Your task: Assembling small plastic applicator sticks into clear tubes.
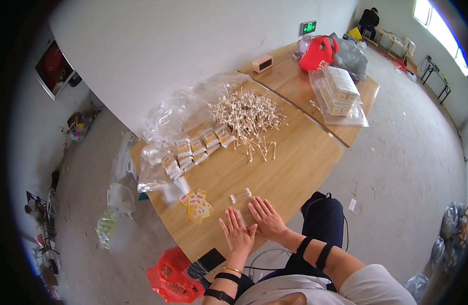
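Observation:
My left hand [237, 232] and my right hand [267, 219] lie flat on the wooden table near its front edge, fingers stretched out. Under and between them is a row of cotton swabs [247, 217], partly hidden by the fingers. Just beyond the fingertips, a short row of cotton swabs [240, 195] lies side by side. Left of my left hand are several loose yellow and white cards [198, 206]. Farther back rises a big loose heap of cotton swabs [249, 113], with small packs of swabs with yellow cards [198, 146] beside it.
Clear plastic bags [173, 113] spread along the table's back left. A dark phone [210, 260] rests at the front corner above a red bag [174, 277]. The adjoining table [285, 76] holds wrapped packs [341, 86], a red tote [318, 55] and a pinkish clock [262, 63]. A person [369, 21] sits far off.

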The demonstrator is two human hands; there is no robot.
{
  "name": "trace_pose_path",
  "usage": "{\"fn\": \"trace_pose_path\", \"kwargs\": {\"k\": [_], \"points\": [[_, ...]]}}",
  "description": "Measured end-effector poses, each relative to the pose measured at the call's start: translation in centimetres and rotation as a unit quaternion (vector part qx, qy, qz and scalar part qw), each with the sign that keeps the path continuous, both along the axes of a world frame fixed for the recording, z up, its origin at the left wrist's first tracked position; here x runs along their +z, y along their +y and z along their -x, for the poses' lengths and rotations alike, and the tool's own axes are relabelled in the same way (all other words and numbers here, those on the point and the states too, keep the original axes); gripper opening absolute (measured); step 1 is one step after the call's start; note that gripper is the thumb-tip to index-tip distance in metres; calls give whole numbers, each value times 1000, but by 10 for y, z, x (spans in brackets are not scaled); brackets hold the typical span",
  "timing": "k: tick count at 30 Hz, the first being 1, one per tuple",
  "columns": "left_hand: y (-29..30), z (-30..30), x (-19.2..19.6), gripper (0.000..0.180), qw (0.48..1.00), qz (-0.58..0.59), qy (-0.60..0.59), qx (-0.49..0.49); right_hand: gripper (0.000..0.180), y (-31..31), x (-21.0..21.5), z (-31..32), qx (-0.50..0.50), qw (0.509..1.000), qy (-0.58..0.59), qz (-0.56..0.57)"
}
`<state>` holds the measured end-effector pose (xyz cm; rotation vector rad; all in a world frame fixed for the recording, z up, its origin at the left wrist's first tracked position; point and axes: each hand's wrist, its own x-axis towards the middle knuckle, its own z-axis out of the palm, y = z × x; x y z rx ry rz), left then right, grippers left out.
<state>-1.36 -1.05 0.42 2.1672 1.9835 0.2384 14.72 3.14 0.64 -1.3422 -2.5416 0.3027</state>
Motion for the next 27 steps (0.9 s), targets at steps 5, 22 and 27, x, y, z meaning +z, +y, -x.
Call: {"fn": "trace_pose_path", "kwargs": {"k": [5,22,27], "points": [[0,-2,-5,93,1000,-16,7,20,87,-1,-3,2,-3,999,26,-18],[32,10,11,71,997,-52,-10,-60,88,-2,2,2,-15,1000,-5,-17],[55,9,10,73,995,-67,36,-63,88,-2,1,2,-16,1000,-10,-15]]}}
